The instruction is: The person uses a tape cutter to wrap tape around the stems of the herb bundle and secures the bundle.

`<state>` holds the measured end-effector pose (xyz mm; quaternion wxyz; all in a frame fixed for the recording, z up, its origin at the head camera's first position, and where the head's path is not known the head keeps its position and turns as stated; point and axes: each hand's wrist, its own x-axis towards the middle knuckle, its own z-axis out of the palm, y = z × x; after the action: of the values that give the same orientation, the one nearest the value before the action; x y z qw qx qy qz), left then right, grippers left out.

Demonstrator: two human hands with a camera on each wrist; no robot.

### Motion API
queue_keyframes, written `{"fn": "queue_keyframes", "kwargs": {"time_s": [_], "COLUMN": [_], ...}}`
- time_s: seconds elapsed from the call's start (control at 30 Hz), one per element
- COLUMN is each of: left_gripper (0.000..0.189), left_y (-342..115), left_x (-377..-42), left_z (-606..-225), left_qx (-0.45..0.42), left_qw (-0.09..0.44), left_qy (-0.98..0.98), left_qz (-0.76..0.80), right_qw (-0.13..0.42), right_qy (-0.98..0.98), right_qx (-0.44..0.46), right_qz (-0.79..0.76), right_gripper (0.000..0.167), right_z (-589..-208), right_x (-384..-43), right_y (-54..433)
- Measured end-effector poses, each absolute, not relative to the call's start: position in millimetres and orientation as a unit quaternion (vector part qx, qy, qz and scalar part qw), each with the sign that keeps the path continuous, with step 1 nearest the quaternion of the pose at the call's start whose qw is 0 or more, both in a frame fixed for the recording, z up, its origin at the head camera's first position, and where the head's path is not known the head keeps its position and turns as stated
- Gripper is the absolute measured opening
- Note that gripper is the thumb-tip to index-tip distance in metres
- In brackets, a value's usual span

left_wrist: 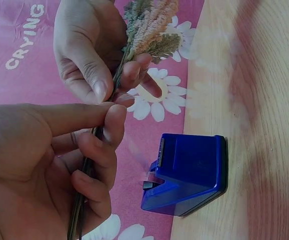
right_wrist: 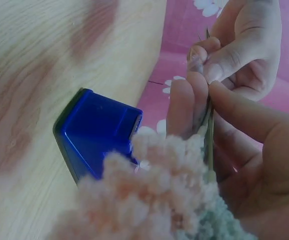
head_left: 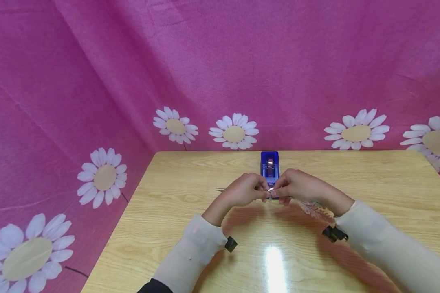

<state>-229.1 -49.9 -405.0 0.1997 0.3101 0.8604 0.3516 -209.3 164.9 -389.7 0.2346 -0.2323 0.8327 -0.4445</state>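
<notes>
A small bunch of flowers [right_wrist: 159, 185] with fluffy pale pink and green heads lies across both hands, its thin dark stems [left_wrist: 79, 205] running to the left. My left hand [head_left: 243, 189] grips the stems with curled fingers. My right hand [head_left: 300, 187] pinches the same stems closer to the flower heads, and the fingertips of both hands meet there. Between them shows a glossy clear strip, like a piece of tape [right_wrist: 195, 62], seemingly against the stems. Just beyond the hands stands a blue tape dispenser [head_left: 269, 165] with a roll inside.
The light wooden table [head_left: 190, 175] carries the dispenser near its far edge. Behind and to the left hangs a pink cloth [head_left: 242, 61] printed with white daisies. A small black camera [head_left: 231, 244] sits at the left wrist, another [head_left: 335, 234] at the right.
</notes>
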Motion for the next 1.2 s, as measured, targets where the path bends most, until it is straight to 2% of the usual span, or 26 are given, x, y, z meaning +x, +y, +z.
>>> {"fn": "queue_keyframes", "kwargs": {"time_s": [0.3,0.53,0.93,1.2], "left_gripper": [0.019,0.017,0.011,0.011], "left_y": [-49.9,-46.9,-44.4,-44.2], "left_x": [-231.3,-229.3,-227.1,-226.2], "left_z": [-405.6,-406.1,-406.6,-407.4], "left_qx": [0.299,0.281,0.247,0.229], "left_qw": [0.201,0.182,0.193,0.188], "left_qy": [0.86,0.87,0.872,0.874], "left_qz": [0.362,0.363,0.376,0.385], "right_qw": [0.196,0.173,0.224,0.234], "right_qy": [0.857,0.878,0.877,0.863], "right_qx": [-0.207,-0.213,-0.271,-0.26], "right_qz": [-0.428,-0.393,-0.327,-0.365], "right_gripper": [0.012,0.011,0.02,0.022], "right_z": [-393.4,-393.9,-380.8,-388.5], "right_x": [-206.2,-205.9,-213.2,-219.1], "right_y": [163.9,161.7,163.3,165.3]}}
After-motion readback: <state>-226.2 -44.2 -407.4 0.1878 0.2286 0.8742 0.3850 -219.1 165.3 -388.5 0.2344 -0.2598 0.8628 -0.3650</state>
